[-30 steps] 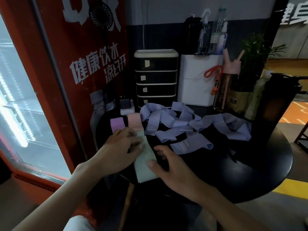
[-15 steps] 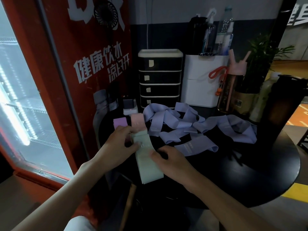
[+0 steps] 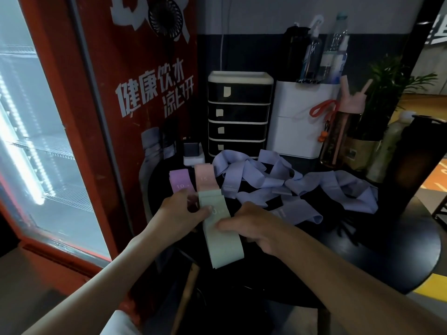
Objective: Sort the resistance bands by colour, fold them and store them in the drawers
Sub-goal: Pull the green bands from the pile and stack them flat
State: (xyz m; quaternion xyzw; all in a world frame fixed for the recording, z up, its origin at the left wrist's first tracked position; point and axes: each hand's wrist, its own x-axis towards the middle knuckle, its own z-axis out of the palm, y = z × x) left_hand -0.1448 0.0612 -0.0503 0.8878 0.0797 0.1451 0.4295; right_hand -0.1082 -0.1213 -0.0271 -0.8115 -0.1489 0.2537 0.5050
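A pale green band (image 3: 222, 240) lies flat on the round black table (image 3: 387, 257), its near end hanging over the front edge. My left hand (image 3: 180, 213) pinches its far left edge with thumb and fingers. My right hand (image 3: 256, 228) grips the band's right side at the middle. A purple band (image 3: 180, 182) and a pink band (image 3: 205, 177) lie side by side just beyond. A tangle of lavender bands (image 3: 290, 184) spreads across the table's middle. The black drawer unit (image 3: 239, 114) stands at the back, all drawers closed.
A red drinks fridge (image 3: 96, 117) walls off the left side. A white box (image 3: 300, 124) with spray bottles, a pink-lidded bottle (image 3: 346, 131), a potted plant (image 3: 387, 97) and a tall dark flask (image 3: 418, 160) crowd the table's back and right.
Both hands have closed in on the green band. My right hand moved from flat beside it to gripping its right side, and the band shifted slightly toward me.
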